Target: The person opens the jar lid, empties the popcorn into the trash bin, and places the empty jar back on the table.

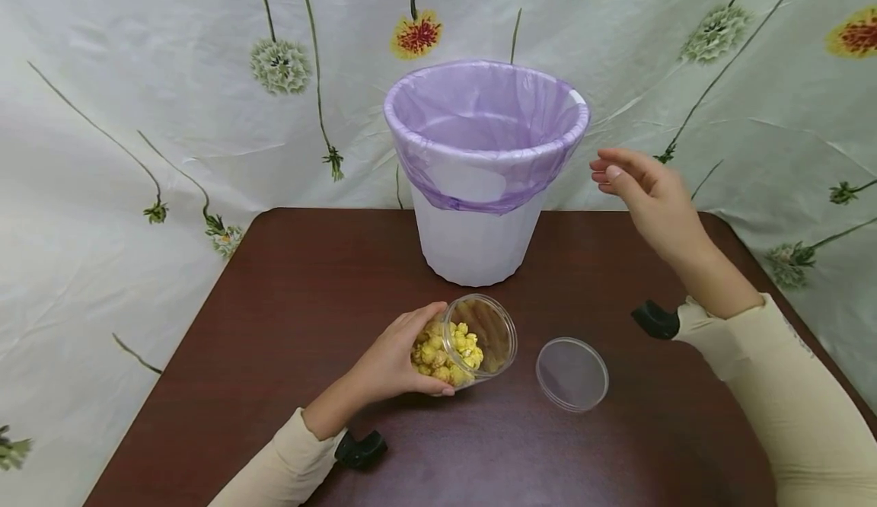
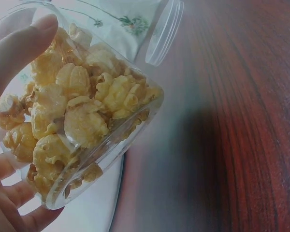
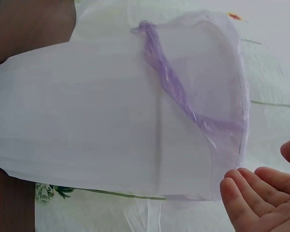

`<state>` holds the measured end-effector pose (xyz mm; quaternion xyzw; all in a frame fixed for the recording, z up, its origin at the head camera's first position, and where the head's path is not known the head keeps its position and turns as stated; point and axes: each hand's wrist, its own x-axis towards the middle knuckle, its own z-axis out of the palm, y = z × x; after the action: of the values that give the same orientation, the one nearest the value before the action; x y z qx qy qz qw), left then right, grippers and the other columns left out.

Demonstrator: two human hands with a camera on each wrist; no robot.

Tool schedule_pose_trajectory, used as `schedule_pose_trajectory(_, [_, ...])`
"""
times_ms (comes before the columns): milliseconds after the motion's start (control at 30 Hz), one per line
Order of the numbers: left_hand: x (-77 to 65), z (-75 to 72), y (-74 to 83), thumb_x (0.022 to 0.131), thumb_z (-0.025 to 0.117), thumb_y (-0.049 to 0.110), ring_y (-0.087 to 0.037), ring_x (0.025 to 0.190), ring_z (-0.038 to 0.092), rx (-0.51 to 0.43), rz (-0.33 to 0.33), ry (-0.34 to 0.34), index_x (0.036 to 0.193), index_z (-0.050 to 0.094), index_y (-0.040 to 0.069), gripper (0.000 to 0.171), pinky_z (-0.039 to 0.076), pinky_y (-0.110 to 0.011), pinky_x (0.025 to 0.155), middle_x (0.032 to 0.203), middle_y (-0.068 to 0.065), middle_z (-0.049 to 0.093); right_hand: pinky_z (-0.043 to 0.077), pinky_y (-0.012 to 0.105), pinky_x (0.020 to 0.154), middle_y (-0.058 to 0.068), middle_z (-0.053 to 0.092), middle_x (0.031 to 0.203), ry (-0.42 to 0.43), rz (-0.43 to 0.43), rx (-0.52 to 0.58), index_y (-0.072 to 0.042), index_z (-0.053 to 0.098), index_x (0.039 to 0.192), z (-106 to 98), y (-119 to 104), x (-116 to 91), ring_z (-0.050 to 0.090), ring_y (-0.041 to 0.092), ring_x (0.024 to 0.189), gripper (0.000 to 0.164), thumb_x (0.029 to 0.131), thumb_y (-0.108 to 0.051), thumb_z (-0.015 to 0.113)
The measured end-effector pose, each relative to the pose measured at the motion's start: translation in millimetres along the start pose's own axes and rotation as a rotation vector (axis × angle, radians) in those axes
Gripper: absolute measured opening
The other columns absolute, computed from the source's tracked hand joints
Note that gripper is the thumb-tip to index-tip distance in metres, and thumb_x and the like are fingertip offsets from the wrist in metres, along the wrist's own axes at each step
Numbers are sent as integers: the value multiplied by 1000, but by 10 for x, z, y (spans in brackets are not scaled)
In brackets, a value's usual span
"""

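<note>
My left hand (image 1: pixel 393 356) grips a clear plastic jar (image 1: pixel 495 330) of yellow popcorn (image 1: pixel 438 353), tilted with its open mouth to the right. In the left wrist view, the thumb and fingers wrap the jar (image 2: pixel 135 128), and popcorn (image 2: pixel 82 106) fills much of it. My right hand (image 1: pixel 651 199) is raised in the air to the right of a white bin (image 1: pixel 476 244), fingers relaxed and holding nothing. A purple bag (image 1: pixel 473 130) lines the bin and folds over its rim. The right wrist view shows the fingers (image 3: pixel 258 198) beside the rim.
A round clear lid (image 1: pixel 572 374) lies on the dark red-brown table (image 1: pixel 308 279), right of the jar. Behind the table hangs a pale cloth (image 1: pixel 192 50) printed with flowers. Each wrist wears a black camera mount (image 1: pixel 655 320).
</note>
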<state>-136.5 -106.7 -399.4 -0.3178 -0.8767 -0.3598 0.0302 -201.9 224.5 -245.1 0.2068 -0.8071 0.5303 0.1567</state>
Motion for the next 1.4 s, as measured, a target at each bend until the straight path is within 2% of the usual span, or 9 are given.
schedule_pose_trajectory(100, [3,7,-11,55,77,56,-20,118,39,5,3,-3,138,32,14,103,35,-44,92,133,-1,42,44,20,81,6,58,106,31,50,141,6,48,123,-40,-1,202,59,12,94,37,94,-16,47])
schedule_pose_trajectory(267, [14,20,-18,55,77,56,-21,117,39,-1,9,-2,138,33,12,103,35,-45,92,133,-1,42,44,21,82,14,54,109,72,216,320,8,45,125,-93,10,551,58,14,95,41,93,-17,49])
schedule_pose_trajectory(467, [26,35,-13,55,77,56,-21,118,38,-4,6,-9,138,32,14,104,34,-44,93,133,0,41,43,21,82,22,42,125,16,412,314,6,36,133,-118,0,843,55,17,102,49,94,-20,47])
schedule_pose_trajectory(700, [39,-69,-1,54,79,54,-19,116,39,-2,21,32,138,33,15,104,36,-43,91,132,1,43,44,21,81,19,39,131,-59,488,277,4,34,135,-76,-32,954,54,16,102,53,92,-23,50])
schedule_pose_trajectory(900, [133,-420,120,49,86,43,-20,116,39,-45,108,160,138,33,18,106,35,-44,91,131,-4,44,44,20,79,20,35,136,-94,490,287,4,27,138,-81,-11,967,55,12,100,62,88,-19,56])
schedule_pose_trajectory(1067, [259,-801,210,54,80,51,-25,116,41,-59,231,311,136,35,6,104,32,-41,94,130,-10,45,45,19,78,20,36,135,-93,475,314,4,30,137,-77,1,965,54,14,102,61,87,-18,58])
schedule_pose_trajectory(1200, [424,-1079,312,57,78,51,-31,116,41,-132,308,400,133,37,-1,101,29,-39,97,129,-14,46,45,18,77,20,35,135,-96,465,305,4,30,137,-80,5,955,53,14,105,61,88,-18,58])
schedule_pose_trajectory(1267, [509,-1213,392,56,82,45,-31,115,43,-170,318,434,131,38,-2,99,31,-38,96,128,-14,46,45,19,78,21,34,136,-104,458,291,5,28,137,-82,8,952,52,15,107,62,88,-19,57])
schedule_pose_trajectory(1400, [673,-1431,569,56,84,36,-22,114,44,-202,273,479,131,38,3,94,34,-33,90,128,-6,47,44,19,79,21,32,137,-106,457,286,4,25,139,-85,22,953,52,15,105,64,88,-19,57])
